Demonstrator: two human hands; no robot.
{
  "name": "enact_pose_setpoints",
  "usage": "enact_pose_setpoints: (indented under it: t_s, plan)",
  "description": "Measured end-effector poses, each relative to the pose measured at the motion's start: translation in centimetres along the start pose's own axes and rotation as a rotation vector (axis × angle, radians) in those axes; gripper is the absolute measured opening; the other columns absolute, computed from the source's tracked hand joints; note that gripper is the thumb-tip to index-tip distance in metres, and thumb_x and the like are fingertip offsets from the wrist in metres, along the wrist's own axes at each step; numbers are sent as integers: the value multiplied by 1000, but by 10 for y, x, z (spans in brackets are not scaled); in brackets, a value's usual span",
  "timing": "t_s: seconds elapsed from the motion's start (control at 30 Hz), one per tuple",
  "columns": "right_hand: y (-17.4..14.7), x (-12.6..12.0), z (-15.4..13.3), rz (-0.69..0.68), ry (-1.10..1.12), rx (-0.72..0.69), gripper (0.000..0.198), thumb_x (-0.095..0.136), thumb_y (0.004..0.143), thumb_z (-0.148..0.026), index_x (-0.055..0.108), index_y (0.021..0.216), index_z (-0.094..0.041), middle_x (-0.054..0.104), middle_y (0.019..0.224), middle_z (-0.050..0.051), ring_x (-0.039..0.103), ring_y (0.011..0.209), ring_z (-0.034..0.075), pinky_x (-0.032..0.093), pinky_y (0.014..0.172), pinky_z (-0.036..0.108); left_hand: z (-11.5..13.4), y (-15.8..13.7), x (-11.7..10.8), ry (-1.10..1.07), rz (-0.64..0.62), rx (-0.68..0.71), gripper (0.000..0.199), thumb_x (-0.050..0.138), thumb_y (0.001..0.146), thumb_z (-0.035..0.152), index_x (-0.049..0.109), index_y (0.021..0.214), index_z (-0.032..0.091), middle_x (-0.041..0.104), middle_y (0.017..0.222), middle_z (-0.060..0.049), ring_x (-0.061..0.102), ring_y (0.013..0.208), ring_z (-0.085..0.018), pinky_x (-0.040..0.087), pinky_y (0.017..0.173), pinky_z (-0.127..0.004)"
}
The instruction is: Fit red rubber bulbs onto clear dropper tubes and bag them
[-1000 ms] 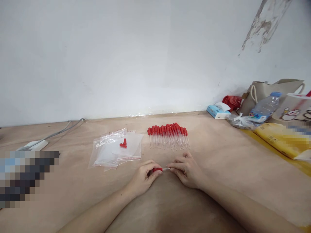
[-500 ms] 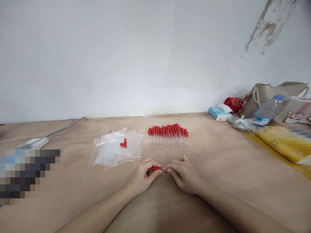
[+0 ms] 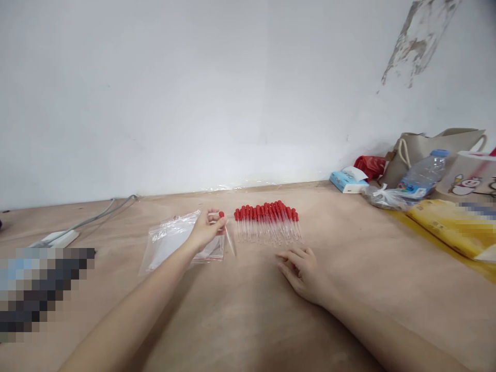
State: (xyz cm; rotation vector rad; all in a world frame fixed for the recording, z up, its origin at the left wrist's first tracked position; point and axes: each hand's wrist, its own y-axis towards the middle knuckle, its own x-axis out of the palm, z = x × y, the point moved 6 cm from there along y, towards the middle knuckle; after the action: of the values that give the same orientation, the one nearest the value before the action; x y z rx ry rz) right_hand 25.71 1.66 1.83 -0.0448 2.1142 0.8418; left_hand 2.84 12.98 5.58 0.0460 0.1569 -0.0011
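My left hand (image 3: 209,227) is closed on a glass dropper (image 3: 230,242) by its red rubber bulb. The dropper's clear tube slants down to the right, tip toward the table. Under and behind this hand lie clear zip bags (image 3: 165,243); the loose red bulbs there are hidden by the hand. My right hand (image 3: 300,271) rests near the table with fingers apart and nothing in it. Just beyond it lies a row of several droppers (image 3: 267,222), red bulbs toward the wall and clear tubes pointing at me.
At the right stand a blue tissue pack (image 3: 347,181), a plastic bottle (image 3: 424,173), a beige bag (image 3: 445,144) and a yellow package (image 3: 451,227). A white power strip (image 3: 60,239) with a grey cable lies at the left. The wall (image 3: 186,103) closes off the table's back.
My left hand has moved up and left to beside the bags, carrying the dropper by its bulb. My right hand has let go of the tube and drawn slightly right.
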Motion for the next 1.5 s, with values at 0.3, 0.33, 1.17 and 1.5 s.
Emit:
enact_pose_setpoints:
  t_s: [0.3,0.33,1.17,1.5]
  plan:
    - [1,0,7,29,23,21,16,44,82,-18,58,92,-20,58,75,3,54,71,15,36,71,31,-12,80,50,339,-26,0,24,70,61,21,50,72,15,53,52,5,55,43,-10,46,50,-24]
    - [1,0,6,27,22,17,16,44,82,-18,57,92,-20,59,76,3,54,72,15,36,71,31,-13,83,50,380,-11,10,24,71,60,21,51,72,15,53,51,4,56,43,-10,46,51,-24]
    - [85,66,-51,-82,-271,191,22,45,80,-28,62,69,-19,65,69,5,56,70,19,25,76,38,-56,-11,-64,951,135,472,36,33,83,30,58,104,16,55,116,-10,50,108,-22,37,95,-37]
    - [143,111,-54,-415,-302,553,26,47,78,-27,65,90,-13,66,87,16,61,84,23,23,85,40,-58,-12,-63,1062,142,508,36,35,84,35,64,97,16,60,109,-10,51,106,-23,38,94,-38]
